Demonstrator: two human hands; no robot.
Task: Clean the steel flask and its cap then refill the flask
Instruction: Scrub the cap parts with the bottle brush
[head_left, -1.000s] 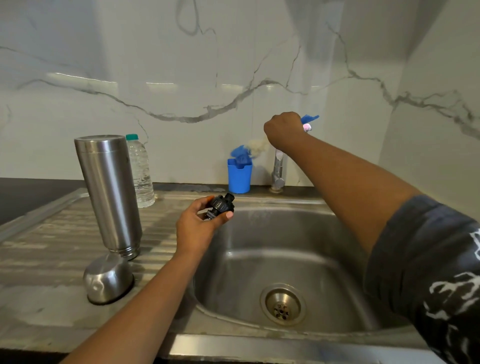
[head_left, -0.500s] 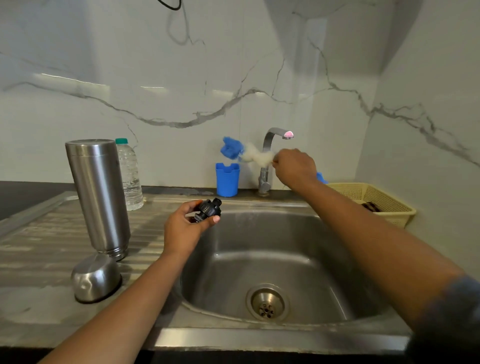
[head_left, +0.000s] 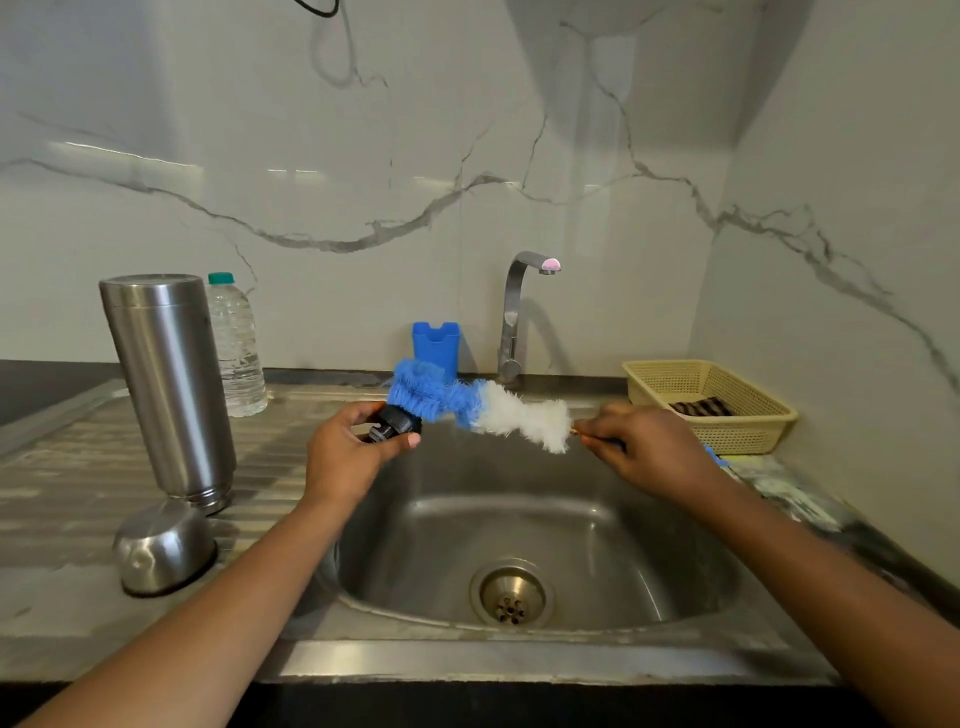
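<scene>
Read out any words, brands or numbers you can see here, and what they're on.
No text is readable.
On the steel flask: no print showing.
On the water bottle: no label showing.
On the black cap in the left hand: any marking is too small to read.

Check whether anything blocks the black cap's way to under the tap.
Only the brush: held by the right hand, it lies between the black cap in the left hand and the tap, blue bristles against the cap. Nothing else visible intervenes.

Both forearms reach forward, left hand (head_left: 345, 457) curled in a grip, right hand (head_left: 644, 449) seemingly pinching
</scene>
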